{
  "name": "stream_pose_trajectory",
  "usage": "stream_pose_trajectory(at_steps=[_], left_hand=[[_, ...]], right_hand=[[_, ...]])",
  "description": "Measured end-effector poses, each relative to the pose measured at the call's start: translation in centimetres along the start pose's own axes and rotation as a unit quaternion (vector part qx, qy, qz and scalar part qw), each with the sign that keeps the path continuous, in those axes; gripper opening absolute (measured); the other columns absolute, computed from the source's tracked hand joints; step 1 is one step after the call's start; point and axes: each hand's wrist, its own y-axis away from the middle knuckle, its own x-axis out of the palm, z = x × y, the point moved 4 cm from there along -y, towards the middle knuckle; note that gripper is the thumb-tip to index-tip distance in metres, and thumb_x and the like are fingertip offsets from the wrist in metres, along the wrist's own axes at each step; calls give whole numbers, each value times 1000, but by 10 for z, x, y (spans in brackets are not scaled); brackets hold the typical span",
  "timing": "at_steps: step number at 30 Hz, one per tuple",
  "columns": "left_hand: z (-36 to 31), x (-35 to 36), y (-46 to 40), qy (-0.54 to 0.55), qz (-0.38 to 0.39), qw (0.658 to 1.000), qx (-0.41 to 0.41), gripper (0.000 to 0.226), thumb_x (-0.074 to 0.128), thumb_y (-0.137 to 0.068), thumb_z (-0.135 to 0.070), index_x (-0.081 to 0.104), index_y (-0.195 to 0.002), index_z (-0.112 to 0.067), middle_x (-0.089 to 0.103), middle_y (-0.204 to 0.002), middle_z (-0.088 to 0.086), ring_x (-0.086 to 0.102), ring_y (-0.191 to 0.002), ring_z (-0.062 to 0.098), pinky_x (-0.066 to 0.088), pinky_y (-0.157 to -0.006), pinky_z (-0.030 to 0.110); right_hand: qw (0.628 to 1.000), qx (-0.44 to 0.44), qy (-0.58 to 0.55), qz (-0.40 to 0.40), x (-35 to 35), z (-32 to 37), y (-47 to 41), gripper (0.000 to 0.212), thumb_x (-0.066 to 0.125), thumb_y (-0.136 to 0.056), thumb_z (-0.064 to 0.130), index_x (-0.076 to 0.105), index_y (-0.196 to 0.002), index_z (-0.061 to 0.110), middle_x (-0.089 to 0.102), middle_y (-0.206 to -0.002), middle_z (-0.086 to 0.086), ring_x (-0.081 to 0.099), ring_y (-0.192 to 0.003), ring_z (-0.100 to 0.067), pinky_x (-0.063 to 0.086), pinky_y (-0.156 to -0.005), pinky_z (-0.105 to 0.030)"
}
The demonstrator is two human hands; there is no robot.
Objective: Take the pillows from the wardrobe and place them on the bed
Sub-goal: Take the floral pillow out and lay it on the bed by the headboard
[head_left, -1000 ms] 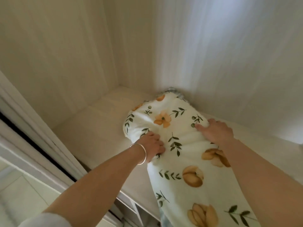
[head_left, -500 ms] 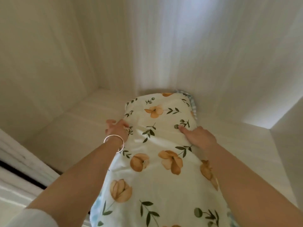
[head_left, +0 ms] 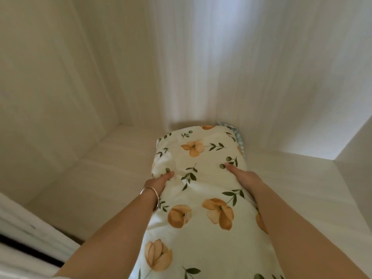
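Across upper frame, pale wardrobe [head_left: 60, 97] walls and shelf; at centre-bottom, floral pillow [head_left: 199, 198] lying on shelf, far end at back wall; left hand [head_left: 158, 182] gripping left edge, right hand [head_left: 244, 177] gripping right edge, fingers hidden, thumbs on top; bracelet [head_left: 151, 193] at left wrist.

A home bedroom's storage: a pale wood-grain wardrobe [head_left: 60, 87] interior with a deep shelf [head_left: 112, 168], its sliding-door track [head_left: 30, 252] at the near left edge, and a floral pillow [head_left: 201, 198] lying on the shelf.
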Motion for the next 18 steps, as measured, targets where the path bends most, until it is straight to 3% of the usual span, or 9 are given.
stream_pose_trajectory(at_steps=[6, 11, 14, 18], left_hand=[[-5, -16, 27, 31, -46, 996, 63, 60, 74, -76, -36, 55, -123, -5, 60, -90, 7, 56, -86, 28, 43, -78, 34], [-3, -39, 79, 80, -96, 985, 118, 40, 73, -78, -36, 58, -105, -11, 61, -80, 3, 59, -75, 23, 44, -76, 33], [3, -54, 118, 114, -130, 975, 140, 49, 77, -73, -41, 61, -106, -8, 66, -87, 7, 62, -79, 25, 47, -70, 33], [13, -72, 176, 142, -184, 957, 176, 52, 78, -73, -39, 64, -112, -8, 67, -90, 6, 63, -86, 29, 49, -81, 37]], right_hand=[[997, -77, -16, -20, 4, 12, 22, 80, 55, -76, 62, 48, -131, 3, 53, -133, -18, 53, -117, -34, 43, -94, -34], [982, -175, -63, -28, 3, 21, 57, 69, 54, -79, 56, 49, -129, 9, 57, -128, -14, 54, -113, -31, 42, -87, -32], [966, -238, -92, -40, -3, 25, 86, 56, 55, -83, 51, 55, -124, 13, 62, -121, -11, 57, -108, -29, 40, -82, -29], [947, -305, -74, -65, -12, 26, 134, 56, 49, -85, 57, 59, -114, 11, 66, -108, -10, 60, -97, -29, 45, -78, -32]])
